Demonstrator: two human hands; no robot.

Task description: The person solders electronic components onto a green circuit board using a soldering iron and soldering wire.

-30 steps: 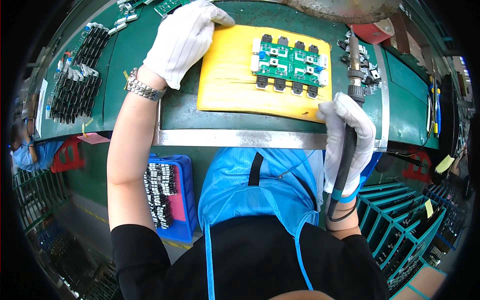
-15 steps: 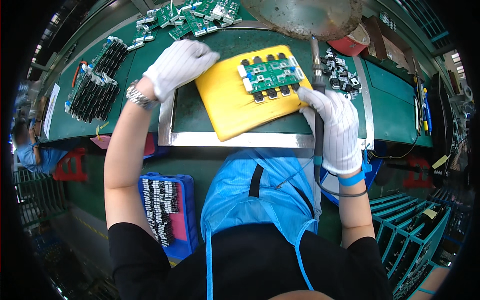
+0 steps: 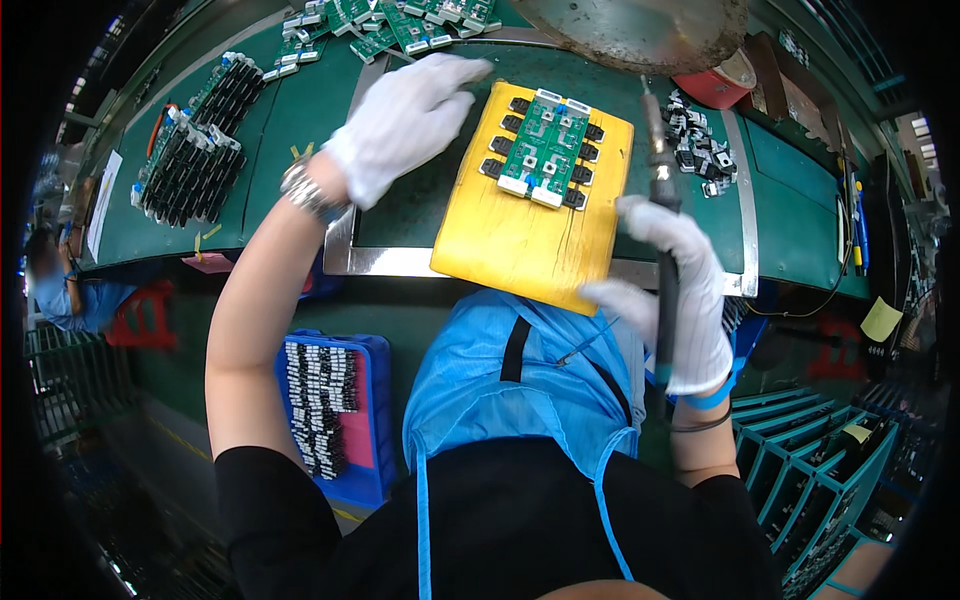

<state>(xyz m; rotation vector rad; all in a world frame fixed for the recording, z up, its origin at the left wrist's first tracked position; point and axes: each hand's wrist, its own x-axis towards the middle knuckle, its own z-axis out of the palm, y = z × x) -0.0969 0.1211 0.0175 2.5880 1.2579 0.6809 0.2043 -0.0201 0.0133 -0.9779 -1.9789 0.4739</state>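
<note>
A green circuit board (image 3: 545,150) lies on a yellow slab (image 3: 520,245), with black components sticking out along its two long sides. My left hand (image 3: 405,125), in a white glove, hovers off the slab's upper left edge, fingers stretched and holding nothing. In my gloved right hand (image 3: 695,290), right of the slab, is a soldering iron (image 3: 662,170) with its tip pointing away from me. Fingers of that hand come close to the slab's right edge and lower corner; whether they touch it I cannot tell.
Several green boards (image 3: 415,30) are piled at the back. Boards with black components (image 3: 195,165) stand stacked at left. Loose black parts (image 3: 700,145) lie at right near a red container (image 3: 720,85) and a round metal plate (image 3: 640,30). Below left is a blue bin (image 3: 378,420).
The yellow slab has turned with the circuit board on it, its near end now closer to me. My left hand has moved right and its fingers have straightened. My right-hand fingers have spread from the board.
</note>
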